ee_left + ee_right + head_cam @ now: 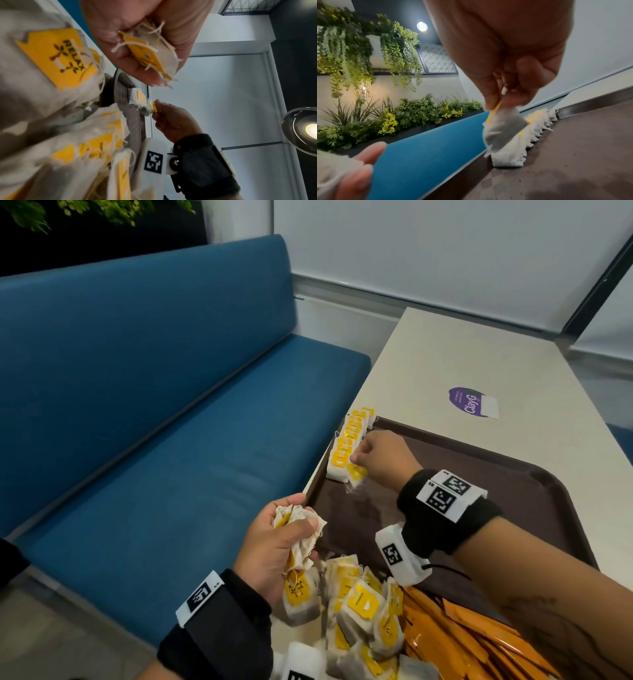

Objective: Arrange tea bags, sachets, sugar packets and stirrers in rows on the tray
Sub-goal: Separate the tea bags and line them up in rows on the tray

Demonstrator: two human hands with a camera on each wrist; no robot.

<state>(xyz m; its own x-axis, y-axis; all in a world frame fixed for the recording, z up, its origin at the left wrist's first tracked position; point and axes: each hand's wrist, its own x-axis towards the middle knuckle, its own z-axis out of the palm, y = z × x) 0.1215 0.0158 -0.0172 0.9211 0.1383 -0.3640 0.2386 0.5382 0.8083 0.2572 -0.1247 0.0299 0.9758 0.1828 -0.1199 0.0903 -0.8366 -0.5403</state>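
A brown tray point(507, 501) lies on the pale table. Along its left edge runs a row of white tea bags with yellow tags point(347, 443). My right hand point(363, 460) pinches one more tea bag point(357, 475) by its tag, hanging just above the near end of that row point(510, 155); the held tea bag point(501, 129) is clear in the right wrist view. My left hand point(291, 529) grips a bunch of tea bags point(299, 530) beside the tray's near-left corner; the bunch point(154, 54) is crumpled in the fist.
A heap of loose tea bags point(356, 604) lies in front of the tray, with orange sachets point(455, 635) to its right. A blue bench point(154, 405) stands left of the table. A purple sticker point(472, 402) lies beyond the tray.
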